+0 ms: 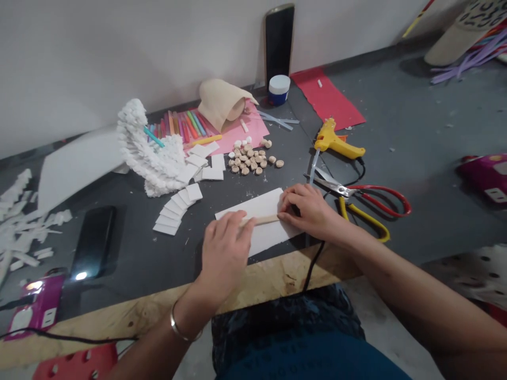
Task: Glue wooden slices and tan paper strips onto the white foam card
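Note:
A narrow beige strip, perhaps rolled, lies across a white rectangular sheet at the table's front edge. My left hand grips the strip's left end with thumb and fingers. At the other end, the fingers of my right hand pinch it against the sheet. Just right of that hand lie scissors with one red and one yellow handle, blades partly apart. Beyond them rests a yellow glue gun with a clear stick near its end. My fingers cover both ends of the strip.
Small beige discs and white square pieces lie ahead. Behind them are a white textured form, coloured sticks and a curled beige sheet. A phone lies left; another phone leans by a blue-and-white jar.

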### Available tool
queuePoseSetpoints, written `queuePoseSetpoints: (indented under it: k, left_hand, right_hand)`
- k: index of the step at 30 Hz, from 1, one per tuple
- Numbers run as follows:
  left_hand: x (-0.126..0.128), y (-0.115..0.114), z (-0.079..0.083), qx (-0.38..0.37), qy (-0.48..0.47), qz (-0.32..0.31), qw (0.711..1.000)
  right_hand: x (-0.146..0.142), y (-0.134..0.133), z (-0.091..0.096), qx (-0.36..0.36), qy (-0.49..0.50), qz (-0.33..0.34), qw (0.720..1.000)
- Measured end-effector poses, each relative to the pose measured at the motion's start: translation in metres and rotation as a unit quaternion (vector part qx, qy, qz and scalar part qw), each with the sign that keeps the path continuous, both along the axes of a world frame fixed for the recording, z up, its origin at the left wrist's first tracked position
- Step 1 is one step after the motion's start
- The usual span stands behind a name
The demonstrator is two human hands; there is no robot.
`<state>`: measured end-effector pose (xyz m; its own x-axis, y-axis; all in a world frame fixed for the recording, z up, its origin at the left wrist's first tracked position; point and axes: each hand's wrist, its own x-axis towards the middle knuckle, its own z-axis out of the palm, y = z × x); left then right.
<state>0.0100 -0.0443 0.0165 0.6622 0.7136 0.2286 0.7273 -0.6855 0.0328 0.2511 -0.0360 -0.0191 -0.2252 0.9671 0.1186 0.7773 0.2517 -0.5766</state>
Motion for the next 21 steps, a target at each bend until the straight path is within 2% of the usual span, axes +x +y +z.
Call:
queuePoseSetpoints:
  k: [2, 4, 8, 12, 16, 19, 21]
  left_hand:
    - [0.012, -0.008, -0.004, 0.002, -0.003, -0.056, 0.998]
    - [0.021, -0.014, -0.012, -0.013, 0.01, -0.084, 0.996]
    - [0.027, -0.018, -0.026, -0.055, 0.039, -0.061, 0.996]
    - [0.024, -0.022, -0.031, -0.084, 0.056, -0.037, 0.994]
    - [0.023, -0.025, -0.034, -0.079, 0.062, -0.03, 0.994]
    - [0.024, -0.026, -0.036, -0.085, 0.059, -0.03, 0.994]
    - [0.024, -0.026, -0.038, -0.091, 0.052, -0.031, 0.994]
  right_hand:
    - [0.001, 0.0, -0.001, 0.011, -0.004, 0.006, 1.0]
    - [0.001, -0.001, -0.002, 0.022, -0.01, 0.009, 1.0]
    - [0.0, -0.001, -0.003, 0.027, -0.009, 0.008, 1.0]
    - [0.0, 0.0, -0.002, 0.025, -0.005, 0.001, 1.0]
    - [-0.002, -0.014, 0.011, 0.092, 0.021, -0.001, 0.995]
    - [-0.011, -0.035, 0.025, 0.141, -0.04, 0.05, 0.988]
    - [-0.018, -0.048, 0.028, 0.134, -0.107, 0.096, 0.981]
